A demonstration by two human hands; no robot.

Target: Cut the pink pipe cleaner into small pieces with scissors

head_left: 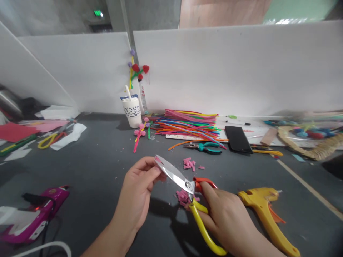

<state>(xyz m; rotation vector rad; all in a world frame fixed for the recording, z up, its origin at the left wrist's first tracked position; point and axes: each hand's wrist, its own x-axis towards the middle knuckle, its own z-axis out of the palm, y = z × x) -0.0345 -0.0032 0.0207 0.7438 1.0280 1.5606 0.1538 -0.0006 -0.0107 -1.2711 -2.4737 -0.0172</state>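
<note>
My right hand (226,214) grips scissors (177,176) with one red handle and one yellow handle. Their blades point up and left, and the tips meet my left fingers. Between the thumb and fingers of my left hand (140,189) is a small pink piece (158,159), mostly hidden by the fingers and blades; it looks like pink felt or fuzzy strip. Two piles of short pink pieces lie on the dark table: one pile (189,164) beyond the scissors, another pile (182,197) beneath them, partly covered.
A yellow glue gun (264,203) lies at right, a magenta glue gun (43,214) at left. Farther back are pliers (205,147), a phone (238,139), a heap of coloured pipe cleaners (187,125) and a white cup (132,112). White panels (235,67) border the table.
</note>
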